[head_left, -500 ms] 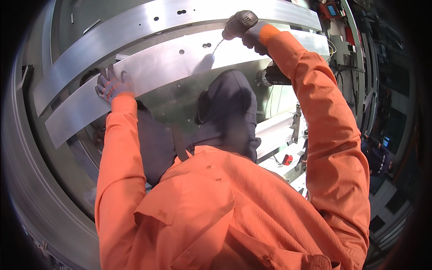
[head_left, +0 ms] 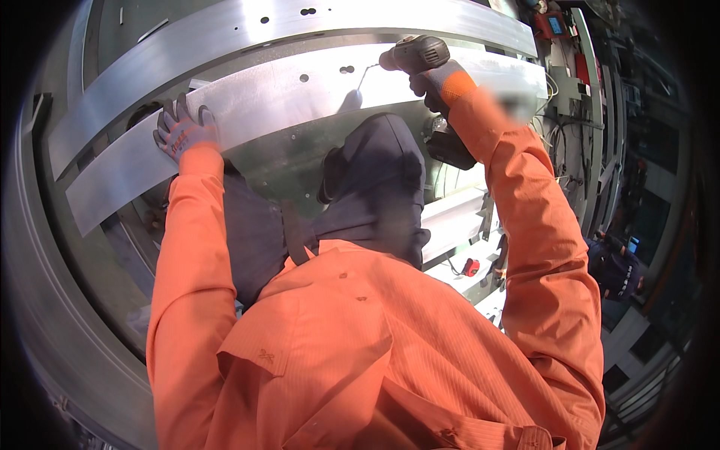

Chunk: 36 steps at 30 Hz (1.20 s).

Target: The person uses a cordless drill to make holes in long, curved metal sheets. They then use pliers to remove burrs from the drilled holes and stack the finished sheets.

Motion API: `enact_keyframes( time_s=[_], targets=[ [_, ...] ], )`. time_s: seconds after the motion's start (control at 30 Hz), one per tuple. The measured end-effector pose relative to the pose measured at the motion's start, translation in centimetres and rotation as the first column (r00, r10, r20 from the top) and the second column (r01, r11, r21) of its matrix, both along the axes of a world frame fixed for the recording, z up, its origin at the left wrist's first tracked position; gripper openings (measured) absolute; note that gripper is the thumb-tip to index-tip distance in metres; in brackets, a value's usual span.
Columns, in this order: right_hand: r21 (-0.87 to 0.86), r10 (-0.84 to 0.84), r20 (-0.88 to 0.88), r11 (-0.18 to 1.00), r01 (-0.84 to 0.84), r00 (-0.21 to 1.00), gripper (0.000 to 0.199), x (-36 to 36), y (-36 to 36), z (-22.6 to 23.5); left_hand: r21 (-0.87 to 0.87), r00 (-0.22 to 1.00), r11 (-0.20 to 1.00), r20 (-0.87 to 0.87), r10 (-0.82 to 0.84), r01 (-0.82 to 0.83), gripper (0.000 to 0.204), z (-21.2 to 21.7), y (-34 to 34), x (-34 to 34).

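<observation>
My left hand (head_left: 180,133), in a grey glove, lies flat with fingers spread on a long curved strip of bright sheet metal (head_left: 270,97). My right hand (head_left: 442,79), in a grey glove with an orange cuff, grips a dark cordless drill (head_left: 416,54). The drill's thin bit (head_left: 367,69) points left at the strip, close to a pair of small holes (head_left: 346,70). Orange sleeves and a dark cap (head_left: 379,172) fill the middle of the view and hide the lower part of the metal.
A second curved metal band (head_left: 300,26) runs above the strip. A large round metal frame (head_left: 52,300) curves down the left. Cables and equipment crowd a bench at the right (head_left: 570,82). A small red object (head_left: 470,266) lies below. Another person (head_left: 615,270) stands far right.
My right hand and the drill sit slightly lower and further right in the picture. My left hand stays flat on the strip.
</observation>
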State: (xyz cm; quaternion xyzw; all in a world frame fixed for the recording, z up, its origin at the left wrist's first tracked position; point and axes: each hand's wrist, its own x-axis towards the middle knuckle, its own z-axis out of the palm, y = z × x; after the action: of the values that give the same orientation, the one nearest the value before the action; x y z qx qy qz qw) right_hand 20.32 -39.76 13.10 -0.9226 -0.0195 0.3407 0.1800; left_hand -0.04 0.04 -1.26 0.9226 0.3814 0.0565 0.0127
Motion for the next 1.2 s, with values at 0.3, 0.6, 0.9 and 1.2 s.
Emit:
enact_keyframes(
  time_s=[0.3, 0.6, 0.9, 1.2],
  targets=[
    [0.157, -0.275, 0.097, 0.953, 0.258, 0.957, 0.034, -4.2, 0.6, -1.4, -0.023, 0.998, 1.0, -0.06, 0.0, -0.002, 0.062, 1.1, 0.0, -0.1],
    [-0.032, 0.027, 0.016, 0.999, -0.027, 0.999, 0.027, -0.8, 2.1, 1.6, -0.065, 1.0, 0.997, -0.015, 0.028, -0.029, 0.064, -0.6, 0.9, -0.7],
    [0.085, -0.087, -0.132, 0.991, 0.099, 0.987, 0.021, 0.7, 0.9, 2.5, -0.097, 0.993, 0.993, -0.103, 0.053, -0.063, 0.064, 1.2, 0.4, -0.2],
    [0.468, -0.257, -0.123, 0.837, 0.284, 0.959, 0.024, -2.4, -2.9, 3.7, -0.108, 0.997, 0.993, -0.067, 0.032, -0.039, 0.064, 0.2, 0.6, -0.3]
  ],
)
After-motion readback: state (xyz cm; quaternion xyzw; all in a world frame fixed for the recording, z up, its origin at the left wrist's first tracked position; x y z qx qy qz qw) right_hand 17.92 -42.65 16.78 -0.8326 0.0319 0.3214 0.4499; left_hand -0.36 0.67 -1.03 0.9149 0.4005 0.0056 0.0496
